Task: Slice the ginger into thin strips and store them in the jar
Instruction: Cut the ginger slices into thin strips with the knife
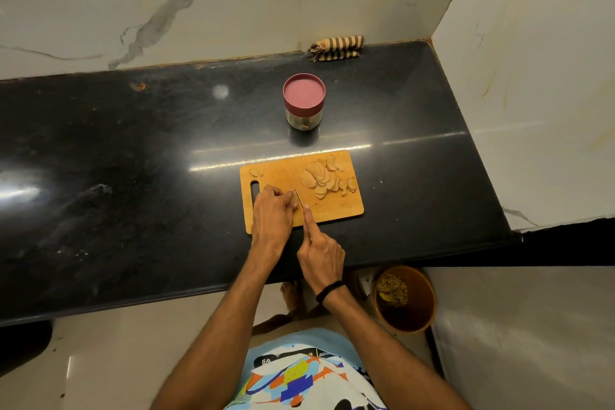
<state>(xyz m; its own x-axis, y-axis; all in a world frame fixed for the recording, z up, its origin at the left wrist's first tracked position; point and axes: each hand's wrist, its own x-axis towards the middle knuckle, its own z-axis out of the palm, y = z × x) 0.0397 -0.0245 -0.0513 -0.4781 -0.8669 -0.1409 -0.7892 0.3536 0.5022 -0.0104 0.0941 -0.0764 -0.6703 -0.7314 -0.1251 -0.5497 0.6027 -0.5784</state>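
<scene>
As the left hand (272, 211) pinched the tan ginger stub (293, 199), the right hand (321, 255) gripped a slim knife (299, 200) mid-slice; next, the piled slices (324, 178) would need cutting into strips.

Thin tan ginger slices (327, 178) overlapping flat on the far right of a wooden cutting board (332, 210), small ginger scrap (255, 172) at its far-left corner, another ginger piece (294, 202) against a thin knife blade (299, 199), clear glass jar (301, 116) upright beyond the board, maroon lid (304, 91) on.

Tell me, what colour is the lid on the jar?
The lid is dark pinkish red, seen in the head view.
</scene>
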